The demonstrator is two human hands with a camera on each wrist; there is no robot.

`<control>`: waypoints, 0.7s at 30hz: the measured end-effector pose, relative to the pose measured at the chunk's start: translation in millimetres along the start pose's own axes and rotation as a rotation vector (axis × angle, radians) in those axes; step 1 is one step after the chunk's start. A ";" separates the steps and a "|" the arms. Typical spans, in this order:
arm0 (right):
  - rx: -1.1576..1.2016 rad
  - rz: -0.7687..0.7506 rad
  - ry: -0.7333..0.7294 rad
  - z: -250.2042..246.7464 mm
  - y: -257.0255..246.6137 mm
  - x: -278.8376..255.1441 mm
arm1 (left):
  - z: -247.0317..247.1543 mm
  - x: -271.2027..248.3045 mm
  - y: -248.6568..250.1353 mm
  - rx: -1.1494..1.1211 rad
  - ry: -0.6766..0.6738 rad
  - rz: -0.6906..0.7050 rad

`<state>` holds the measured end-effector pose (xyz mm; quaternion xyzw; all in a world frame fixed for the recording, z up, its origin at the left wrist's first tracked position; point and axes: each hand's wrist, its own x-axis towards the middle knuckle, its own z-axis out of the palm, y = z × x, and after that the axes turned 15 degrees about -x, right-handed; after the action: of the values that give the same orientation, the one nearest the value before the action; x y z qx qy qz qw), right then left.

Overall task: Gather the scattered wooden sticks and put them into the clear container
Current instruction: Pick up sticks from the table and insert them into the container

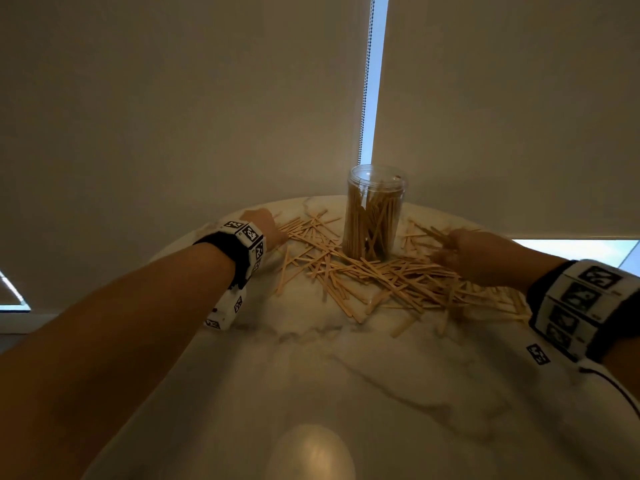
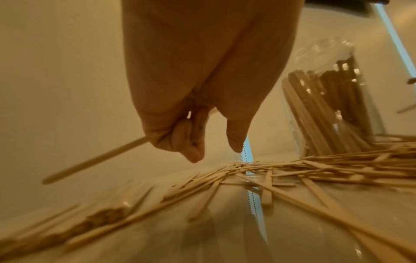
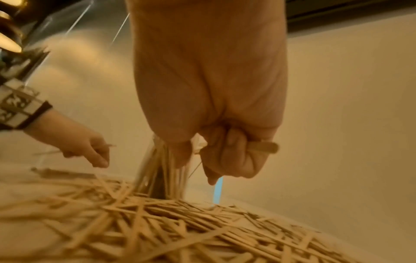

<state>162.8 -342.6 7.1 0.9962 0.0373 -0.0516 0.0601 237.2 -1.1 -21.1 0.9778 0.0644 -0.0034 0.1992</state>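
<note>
My left hand [image 2: 180,113] pinches one stick [image 2: 94,160]; my right hand [image 3: 225,151] clamps several sticks [image 3: 262,147]. Best square their ends, then drop them upright into the container [image 1: 375,216] at twelve o'clock.

Dim, warm-toned frames; daylight only through gaps in the blinds.

Head view: a bright blue-white slit [image 1: 375,77] between the blinds [image 1: 173,98] is the main source; a round glare patch [image 1: 313,452] on the table near the bottom edge; strong wide-angle bending at the edges. Both wrist views are soft and smeared: near sticks [image 2: 74,229] are blurred, as is the right hand [image 3: 211,99]. The jar [image 2: 331,99] shows small specular glints.
</note>
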 end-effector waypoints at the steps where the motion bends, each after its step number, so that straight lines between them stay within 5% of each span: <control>1: -0.060 -0.029 -0.012 -0.5 0.9 6.4 | 2.7 4.9 4.0 0.010 -0.011 -0.018; 9: -0.231 -0.239 -0.167 13.5 -17.7 32.9 | 16.5 12.6 16.2 0.145 -0.143 -0.058; 13: -0.198 -0.281 -0.146 19.5 -35.2 15.7 | 13.4 -15.4 23.9 0.188 -0.113 0.066; 21: -0.306 -0.355 -0.012 33.1 -56.7 -33.1 | 17.7 -85.2 33.7 0.170 -0.197 0.032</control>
<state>122.2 -292.8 -28.5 0.9530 0.2189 -0.0608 0.2005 157.4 -49.3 -21.5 0.9870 0.0283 -0.1019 0.1210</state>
